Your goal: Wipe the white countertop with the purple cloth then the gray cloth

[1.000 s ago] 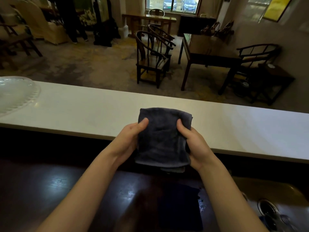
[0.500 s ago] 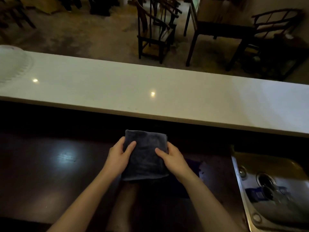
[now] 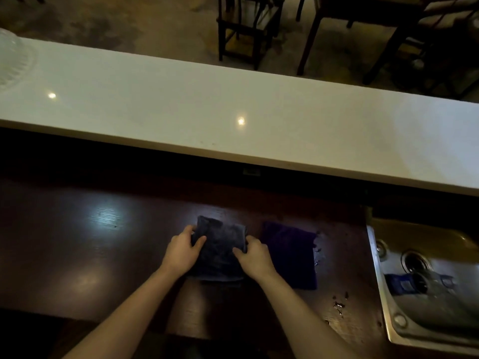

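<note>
A folded gray cloth (image 3: 219, 248) lies on the dark wooden lower counter (image 3: 90, 242). My left hand (image 3: 181, 251) grips its left edge and my right hand (image 3: 255, 257) grips its right edge. A folded purple cloth (image 3: 291, 252) lies flat just right of it, touching neither hand. The long white countertop (image 3: 181, 110) runs across the view beyond the lower counter, with nothing of the cloths on it.
A steel sink (image 3: 425, 286) with a drain and a blue-labelled item sits at the right. Water drops (image 3: 338, 304) spot the wood near it. A glass dish (image 3: 13, 60) stands on the white countertop's far left. Dark chairs (image 3: 246, 29) and a table stand beyond.
Both hands carried the gray cloth from above the white countertop down onto the dark lower counter, left of the purple cloth. The view tilted downward.
</note>
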{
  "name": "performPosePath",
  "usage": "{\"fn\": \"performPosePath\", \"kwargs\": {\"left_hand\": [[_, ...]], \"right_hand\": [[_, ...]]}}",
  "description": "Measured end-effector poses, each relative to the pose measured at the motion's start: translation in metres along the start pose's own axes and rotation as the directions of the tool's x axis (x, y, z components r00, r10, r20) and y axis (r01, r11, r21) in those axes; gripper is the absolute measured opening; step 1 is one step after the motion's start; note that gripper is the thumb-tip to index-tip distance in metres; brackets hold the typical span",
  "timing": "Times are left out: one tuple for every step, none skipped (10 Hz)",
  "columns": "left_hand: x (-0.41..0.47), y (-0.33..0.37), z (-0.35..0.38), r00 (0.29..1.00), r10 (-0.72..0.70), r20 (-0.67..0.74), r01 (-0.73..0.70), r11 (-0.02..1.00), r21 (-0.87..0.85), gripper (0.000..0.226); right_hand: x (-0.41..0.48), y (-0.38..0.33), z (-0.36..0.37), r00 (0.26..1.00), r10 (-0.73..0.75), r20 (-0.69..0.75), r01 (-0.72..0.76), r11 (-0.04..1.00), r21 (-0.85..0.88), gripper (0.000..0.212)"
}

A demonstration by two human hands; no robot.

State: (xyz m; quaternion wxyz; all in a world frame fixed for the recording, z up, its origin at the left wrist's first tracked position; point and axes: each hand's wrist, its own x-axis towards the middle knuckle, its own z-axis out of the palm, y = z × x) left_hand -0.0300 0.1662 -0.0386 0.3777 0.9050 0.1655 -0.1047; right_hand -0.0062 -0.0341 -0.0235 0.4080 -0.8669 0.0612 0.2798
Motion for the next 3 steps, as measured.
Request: {"fn": "performPosePath", "kwargs": {"left_hand": [[0.0,-0.004,0.002,1.0,-0.005,-0.002,0.006,0.998,0.056,0.026],[0.0,0.003,-0.007,1.0,0.018,-0.024,-0.015,0.99,0.138,0.038],[0.004,0.019,-0.024,0.988,0.106,-0.111,-0.084,0.978,0.19,0.048]], "right_hand": [[0.002,0.001,-0.001,1.0,-0.012,-0.02,0.011,0.998,-0.066,0.021],[0.0,-0.002,-0.009,0.999,-0.028,-0.046,0.02,0.985,-0.173,0.022],[-0.006,-0.005,-0.021,0.985,-0.122,-0.118,0.099,0.977,-0.188,0.026]]}}
